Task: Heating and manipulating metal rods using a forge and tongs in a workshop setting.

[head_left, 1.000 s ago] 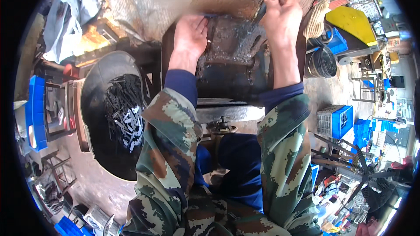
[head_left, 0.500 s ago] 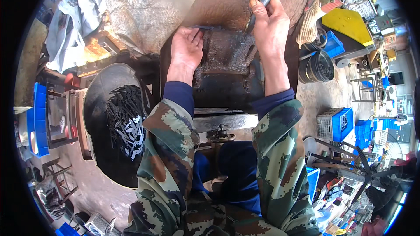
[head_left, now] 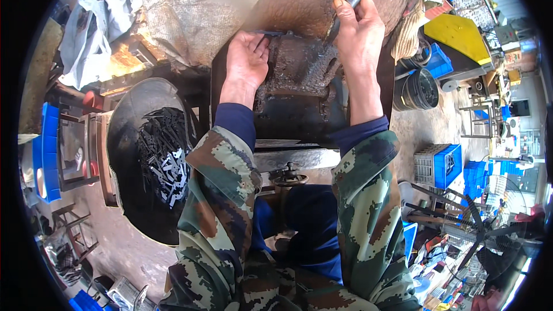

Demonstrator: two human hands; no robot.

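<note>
Two hands: right hand (head_left: 358,27) closed around grey metal bar (head_left: 349,1); left hand (head_left: 246,60) pinching thin strip (head_left: 271,33) atop rusty machine block (head_left: 299,69).

We have one view, from a fisheye camera worn on the head, looking steeply down and slightly forward. It sits close: our camouflage sleeves (head_left: 230,207) rise from the lower edge to the upper middle, where the left hand (head_left: 246,63) and right hand (head_left: 358,26) meet a rusty machine block (head_left: 299,72). Straight edges bend near the rim, and black corners ring the circular picture.
</note>
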